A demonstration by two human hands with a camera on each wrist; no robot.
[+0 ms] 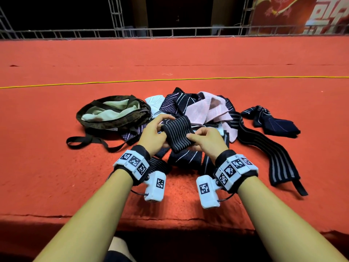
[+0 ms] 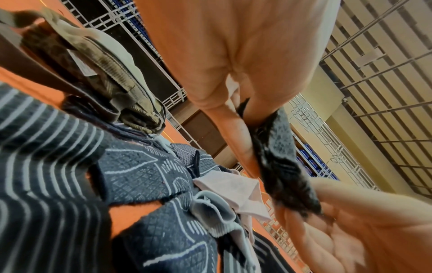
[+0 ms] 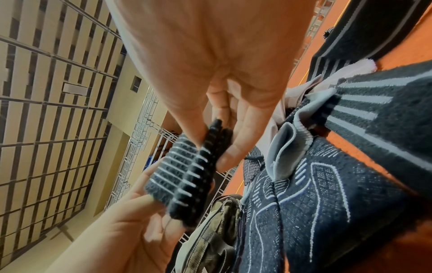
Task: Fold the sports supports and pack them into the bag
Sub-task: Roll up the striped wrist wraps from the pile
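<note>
We see bare red carpet [image 1: 170, 57] open on the far side of the yellow cord [image 1: 113, 82] and near us, in front of the wrists. The bag [image 1: 113, 112] gapes upward at left, its mouth unblocked — only its loose strap [image 1: 85, 141] trails on the carpet. The pile of supports [image 1: 198, 108] crowds the middle, and a long striped wrap [image 1: 268, 150] bars the right side.

No legible text or numbers anywhere.
</note>
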